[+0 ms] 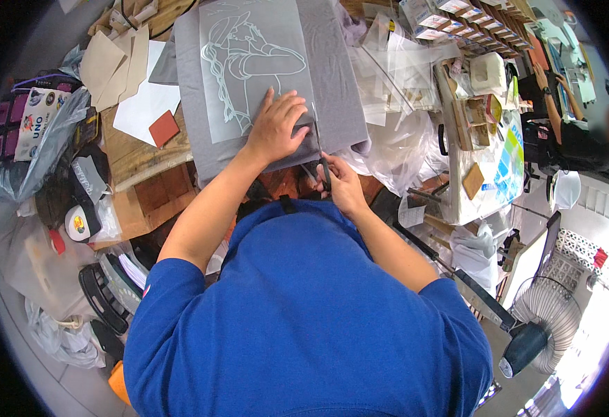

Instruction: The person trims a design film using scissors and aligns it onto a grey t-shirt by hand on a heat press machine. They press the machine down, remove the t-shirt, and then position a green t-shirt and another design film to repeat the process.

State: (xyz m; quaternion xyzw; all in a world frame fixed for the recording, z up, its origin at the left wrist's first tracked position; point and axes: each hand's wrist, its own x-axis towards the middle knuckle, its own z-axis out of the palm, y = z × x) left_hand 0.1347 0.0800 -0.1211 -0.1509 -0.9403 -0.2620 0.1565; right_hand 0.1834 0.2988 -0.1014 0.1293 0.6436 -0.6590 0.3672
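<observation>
On a grey folded fabric [339,90] lies a translucent sheet [263,43] with a white line drawing of a long-haired figure in a hat. My left hand [277,130] rests on the sheet's lower part, palm down with its fingers stretched out. Black-handled scissors [326,172] are in my right hand [345,186], at the near edge of the fabric. Their blades point away from me, along the sheet's right edge. I cannot tell whether the blades touch the sheet.
Tan paper pieces [113,69] and a reddish-brown square [164,128] lie left on the wooden table [127,153]. Clear plastic sheets [395,83] pile up to the right. Beyond them stand a cluttered white table [489,198], a fan [544,323] and another person [586,142].
</observation>
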